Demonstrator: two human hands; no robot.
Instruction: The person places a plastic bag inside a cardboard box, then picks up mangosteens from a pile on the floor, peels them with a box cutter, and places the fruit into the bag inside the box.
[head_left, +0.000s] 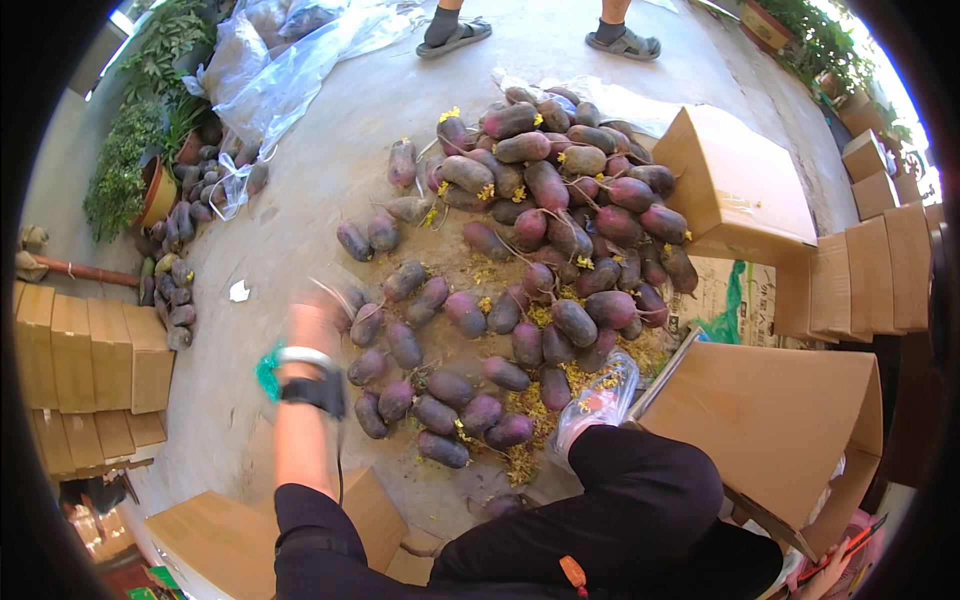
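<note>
My left hand (319, 307), blurred by motion, is over the left edge of a spread of purple-skinned root vegetables (465, 315); pale strands and something purplish show at its fingers, but its grip is unclear. A pale bracelet (306, 355) and a black watch (315, 393) are on that wrist. At the lower right rim, my right hand (829, 574) holds a slim red-and-black tool (851, 550). A larger heap of the roots (555, 172) lies beyond the spread, with yellow leaf scraps (529, 420) among them.
Cardboard boxes stand at right (739, 180), near right (765, 412) and lower left (217, 532); folded cartons (90, 352) are stacked at left. My plastic-covered foot (592, 412) touches the spread's edge. A person's sandalled feet (454, 37) are beyond. Plastic sheeting (277, 82) and potted plants (157, 187) lie upper left.
</note>
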